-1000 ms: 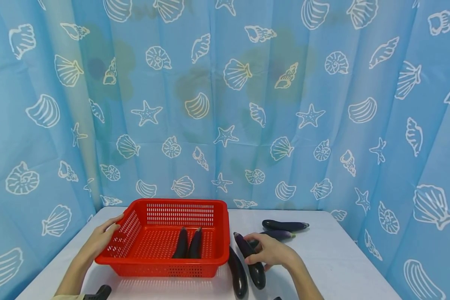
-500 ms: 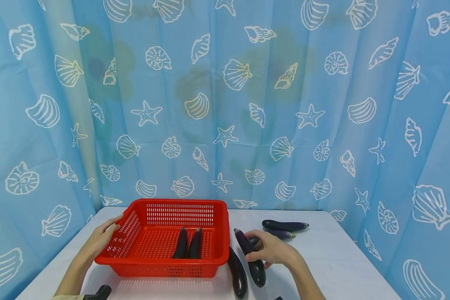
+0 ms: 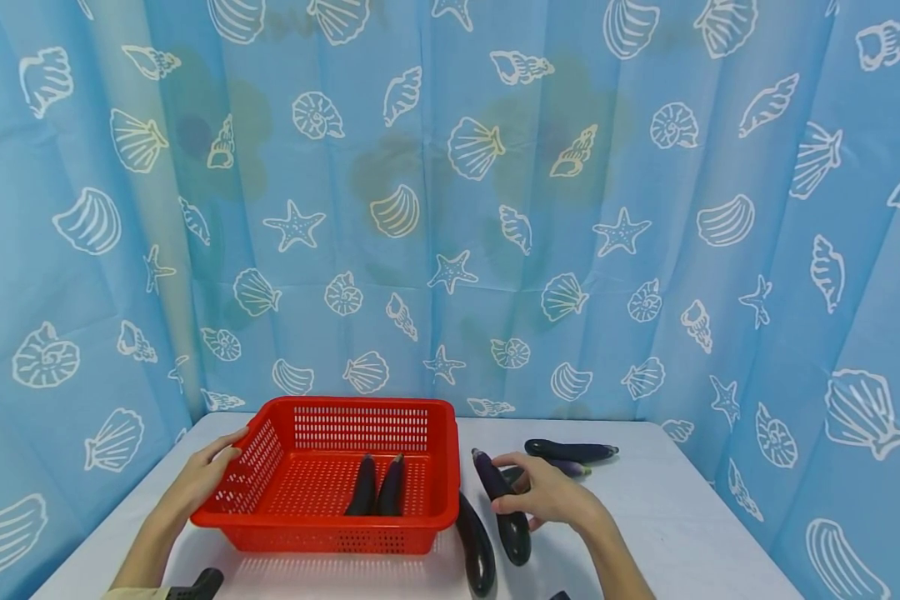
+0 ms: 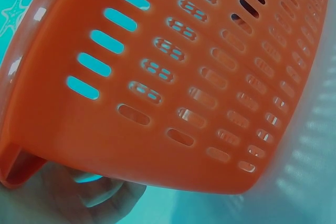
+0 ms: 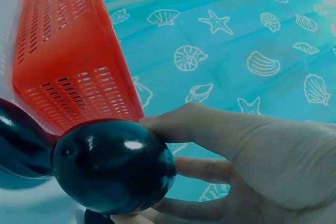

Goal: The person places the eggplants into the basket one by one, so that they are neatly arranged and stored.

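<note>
My right hand [image 3: 551, 493] pinches a dark purple eggplant [image 3: 514, 537] between thumb and fingers, right of the red plastic basket [image 3: 330, 523]. In the right wrist view the blunt end of the held eggplant [image 5: 110, 166] faces the camera, with the basket wall beyond it. Two eggplants lie inside the basket, one [image 3: 363, 487] beside the other [image 3: 391, 487]. My left hand [image 3: 202, 479] grips the basket's left rim; the left wrist view has its fingers [image 4: 113, 200] behind the perforated wall, partly hidden.
Another eggplant [image 3: 477, 550] lies along the basket's right side. One more [image 3: 512, 475] is partly hidden behind my right hand. Farther back, an eggplant [image 3: 570, 451] lies against another [image 3: 570, 468] on the white table [image 3: 667, 517]. A blue shell-print curtain [image 3: 450, 208] surrounds the table.
My right hand and the eggplant it holds have shifted slightly away from me, toward the back of the table. The left hand and basket have stayed in place.
</note>
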Tool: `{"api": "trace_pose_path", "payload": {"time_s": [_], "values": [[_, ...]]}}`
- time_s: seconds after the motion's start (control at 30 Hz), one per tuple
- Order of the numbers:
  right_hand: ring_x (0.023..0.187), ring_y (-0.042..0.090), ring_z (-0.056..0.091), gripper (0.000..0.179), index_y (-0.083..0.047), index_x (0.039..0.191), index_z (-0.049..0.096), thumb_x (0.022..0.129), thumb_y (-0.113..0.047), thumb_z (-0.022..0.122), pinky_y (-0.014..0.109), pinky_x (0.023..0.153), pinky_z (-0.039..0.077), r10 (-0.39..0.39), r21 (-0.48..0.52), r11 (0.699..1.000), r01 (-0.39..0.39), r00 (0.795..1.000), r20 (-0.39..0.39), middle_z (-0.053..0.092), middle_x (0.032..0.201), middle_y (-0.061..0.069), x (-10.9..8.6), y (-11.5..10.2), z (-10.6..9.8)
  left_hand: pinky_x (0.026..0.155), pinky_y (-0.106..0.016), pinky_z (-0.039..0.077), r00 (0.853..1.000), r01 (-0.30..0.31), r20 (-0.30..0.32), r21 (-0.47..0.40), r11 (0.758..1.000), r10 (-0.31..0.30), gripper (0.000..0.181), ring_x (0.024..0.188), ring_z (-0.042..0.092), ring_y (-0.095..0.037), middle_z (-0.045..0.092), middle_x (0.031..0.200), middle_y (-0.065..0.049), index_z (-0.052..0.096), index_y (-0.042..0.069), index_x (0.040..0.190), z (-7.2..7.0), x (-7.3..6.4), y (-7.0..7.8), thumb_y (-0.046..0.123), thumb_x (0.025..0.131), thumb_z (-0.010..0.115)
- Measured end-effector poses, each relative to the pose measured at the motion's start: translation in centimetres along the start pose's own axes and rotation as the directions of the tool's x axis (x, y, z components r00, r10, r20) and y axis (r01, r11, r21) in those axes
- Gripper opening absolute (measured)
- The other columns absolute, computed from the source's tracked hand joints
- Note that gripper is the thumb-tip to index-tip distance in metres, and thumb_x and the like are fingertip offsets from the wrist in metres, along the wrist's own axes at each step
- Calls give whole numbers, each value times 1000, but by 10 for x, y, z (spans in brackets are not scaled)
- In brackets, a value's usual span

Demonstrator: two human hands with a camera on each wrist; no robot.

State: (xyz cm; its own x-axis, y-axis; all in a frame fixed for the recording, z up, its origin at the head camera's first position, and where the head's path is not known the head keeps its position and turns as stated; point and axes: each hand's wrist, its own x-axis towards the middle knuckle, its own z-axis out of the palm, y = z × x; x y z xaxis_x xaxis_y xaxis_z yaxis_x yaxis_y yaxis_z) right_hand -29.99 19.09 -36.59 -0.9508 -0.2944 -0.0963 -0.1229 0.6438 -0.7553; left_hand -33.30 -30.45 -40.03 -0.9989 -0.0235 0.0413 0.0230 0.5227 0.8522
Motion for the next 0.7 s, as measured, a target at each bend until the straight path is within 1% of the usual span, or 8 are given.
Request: {"api": "trace_pose_path", "payload": {"time_s": [0.23,0.4,0.63,0.7], "values": [[78,18,65,65,-9,139,51,82,-25,79,38,60,61,-12,24,1000,13,1000,-23,67,97,11,-1,-2,-1,77,-37,61,1000,-4,-2,12,1000,4,57,100,65,-23,34,149,-35,21,8,156,-1,1,0,34,106,32],[78,18,65,67,-11,139,51,81,-29,80,37,61,61,9,37,999,-7,999,-53,67,99,12,-1,-4,-1,75,-37,61,1000,5,-8,14,1000,-4,58,97,66,-21,34,149,-35,21,8,156,0,0,0,34,106,32],[84,20,68,68,-11,140,51,81,-29,80,39,62,61,6,66,998,-1,997,-72,68,110,16,1,-7,-1,77,-37,61,1000,7,-6,26,1000,-7,58,101,66,-24,32,151,-34,20,9,157,0,1,1,36,106,32],[84,20,69,69,-11,140,50,81,-29,80,39,62,61,9,66,998,-4,997,-79,69,110,16,1,-8,-1,76,-37,61,1000,10,-5,24,1000,-10,58,100,66,-23,32,150,-34,20,9,157,0,1,1,36,106,32]]}}
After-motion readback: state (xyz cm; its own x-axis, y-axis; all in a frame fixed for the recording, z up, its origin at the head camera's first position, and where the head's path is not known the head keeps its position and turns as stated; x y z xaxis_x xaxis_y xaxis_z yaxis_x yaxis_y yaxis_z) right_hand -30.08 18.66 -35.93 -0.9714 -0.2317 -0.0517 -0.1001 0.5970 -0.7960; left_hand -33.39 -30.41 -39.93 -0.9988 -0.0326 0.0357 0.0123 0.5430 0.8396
